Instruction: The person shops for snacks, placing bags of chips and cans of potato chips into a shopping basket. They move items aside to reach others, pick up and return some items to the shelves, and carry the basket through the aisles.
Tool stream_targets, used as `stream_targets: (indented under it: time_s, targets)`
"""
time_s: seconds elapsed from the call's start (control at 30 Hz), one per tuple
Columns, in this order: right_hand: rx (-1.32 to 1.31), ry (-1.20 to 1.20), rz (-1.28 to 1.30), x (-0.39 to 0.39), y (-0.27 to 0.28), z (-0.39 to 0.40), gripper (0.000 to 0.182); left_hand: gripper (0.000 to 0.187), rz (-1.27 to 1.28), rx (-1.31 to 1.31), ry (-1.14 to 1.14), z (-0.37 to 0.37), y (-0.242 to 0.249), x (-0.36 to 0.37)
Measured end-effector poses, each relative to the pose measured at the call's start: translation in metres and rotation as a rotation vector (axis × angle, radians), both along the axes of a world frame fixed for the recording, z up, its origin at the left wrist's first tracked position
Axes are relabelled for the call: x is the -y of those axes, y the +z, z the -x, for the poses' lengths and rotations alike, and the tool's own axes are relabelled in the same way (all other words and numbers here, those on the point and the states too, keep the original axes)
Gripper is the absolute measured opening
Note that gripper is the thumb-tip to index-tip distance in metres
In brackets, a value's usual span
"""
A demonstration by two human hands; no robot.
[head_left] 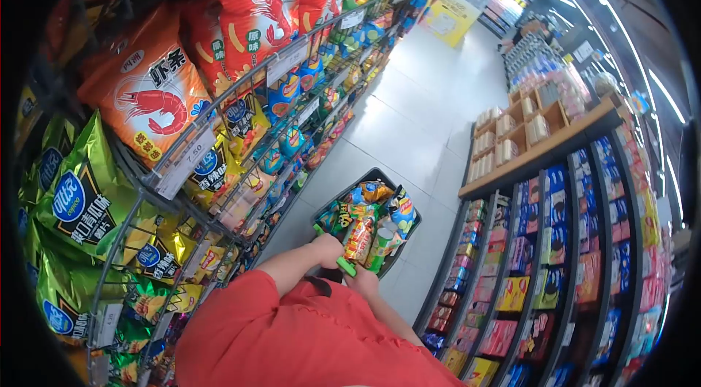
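My left hand (327,250) is closed around the green handle (346,266) of a dark shopping cart. My right hand (362,282) is closed on the same handle, a little to the right. The cart's basket (418,219) lies just beyond both hands, filled with bagged snacks. Among them are a red and yellow packet (359,236), an orange bag (372,191), a blue and white bag (401,210) and a green and white package (381,247).
Wire racks on the left hold red shrimp-snack bags (264,14), an orange bag (153,84) and green chip bags (77,201). Boxed sweets (513,293) fill shelves on the right, below a wooden display (537,144). Pale tiled floor (412,106) runs ahead toward a yellow sign (447,18).
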State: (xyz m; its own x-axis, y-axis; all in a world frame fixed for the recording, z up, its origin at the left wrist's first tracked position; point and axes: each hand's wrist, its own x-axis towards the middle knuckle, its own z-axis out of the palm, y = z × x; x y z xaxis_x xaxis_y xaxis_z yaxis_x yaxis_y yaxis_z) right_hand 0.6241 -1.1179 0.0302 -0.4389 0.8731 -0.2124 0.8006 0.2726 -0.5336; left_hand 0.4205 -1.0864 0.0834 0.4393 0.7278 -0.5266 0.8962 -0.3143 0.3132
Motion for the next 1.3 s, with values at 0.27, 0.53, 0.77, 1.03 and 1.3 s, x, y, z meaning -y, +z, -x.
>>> stream_targets:
  time_s: [0.27, 0.53, 0.77, 1.03, 1.3]
  targets:
    - [-0.028, 0.006, 0.006, 0.051, 0.009, -0.006, 0.034, 0.029, -0.003, -0.011, 0.028, 0.0, 0.015, 0.06]
    - [0.074, 0.155, 0.103, 0.12, 0.017, -0.042, 0.037, 0.036, 0.058, 0.028, 0.122, -0.025, 0.009, 0.162]
    - [0.006, 0.197, 0.153, 0.192, 0.045, -0.067, 0.036, 0.041, 0.096, -0.014, 0.187, -0.06, 0.027, 0.248]
    - [-0.143, 0.364, 0.091, 0.295, -0.011, -0.078, 0.037, 0.033, 0.016, -0.068, 0.285, -0.064, -0.015, 0.367]
    - [-0.065, 0.358, 0.067, 0.346, 0.002, -0.11, 0.033, 0.032, 0.097, 0.025, 0.29, -0.093, -0.023, 0.432]
